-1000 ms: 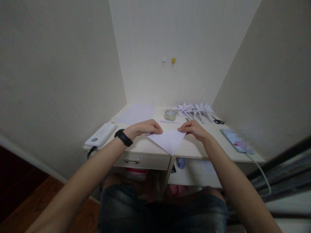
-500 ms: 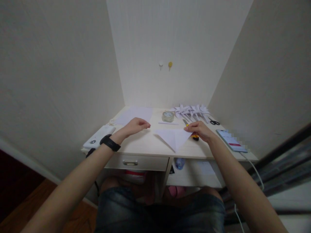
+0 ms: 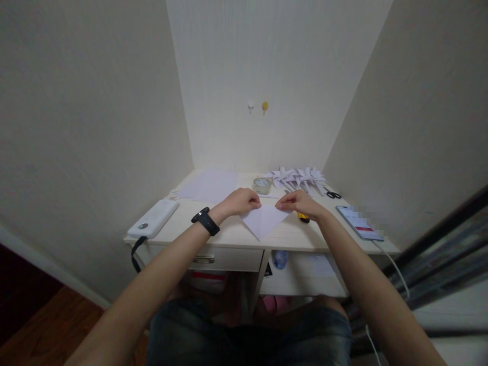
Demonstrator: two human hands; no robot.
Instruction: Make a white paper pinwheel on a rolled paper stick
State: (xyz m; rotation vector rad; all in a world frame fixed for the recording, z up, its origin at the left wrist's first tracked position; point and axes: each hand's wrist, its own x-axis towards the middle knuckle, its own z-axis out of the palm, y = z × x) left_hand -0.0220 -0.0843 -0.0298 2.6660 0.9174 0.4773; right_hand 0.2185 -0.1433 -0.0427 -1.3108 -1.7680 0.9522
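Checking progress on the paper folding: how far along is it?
Done: a row of folded paper pieces lies at the desk's back. In hand: left hand and right hand pinch a folded paper triangle. Left: flat sheets lie unfolded.

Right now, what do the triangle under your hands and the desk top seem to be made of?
The folded triangle looks like thin white paper, matte: it lies flat with crisp straight edges, and the left hand and right hand pinch its top corners. The desk top looks like pale wood-grain laminate or board with a low sheen; solid wood cannot be ruled out.
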